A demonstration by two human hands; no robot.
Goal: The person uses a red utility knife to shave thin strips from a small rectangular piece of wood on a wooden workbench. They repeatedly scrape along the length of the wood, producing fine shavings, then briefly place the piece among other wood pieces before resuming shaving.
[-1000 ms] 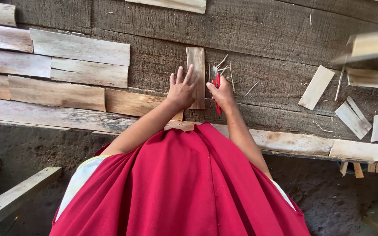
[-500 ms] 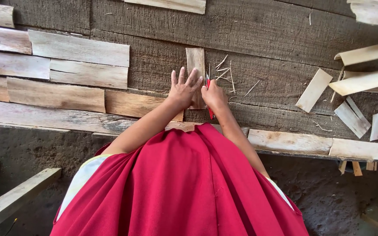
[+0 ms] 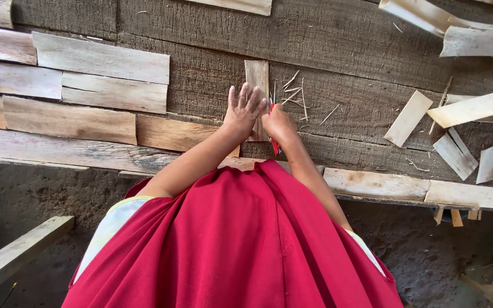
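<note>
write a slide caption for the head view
Left hand flat on a small wood strip, right hand gripping a red-handled tool.

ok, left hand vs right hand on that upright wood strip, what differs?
The left hand lies flat, fingers spread, pressing the wood strip; the right hand is closed in a fist. The left hand holds nothing; the right hand grips a red-handled tool at the strip's edge. The left hand is on the strip's face, the right hand beside it. Both are bare.

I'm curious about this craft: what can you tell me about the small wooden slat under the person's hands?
The slat is a thin, pale brown, rectangular strip of rough-grained wood, lying flat and lengthwise away from the person on the dark plank bench. The left hand presses flat on its near part; the right hand touches its right edge.
</note>
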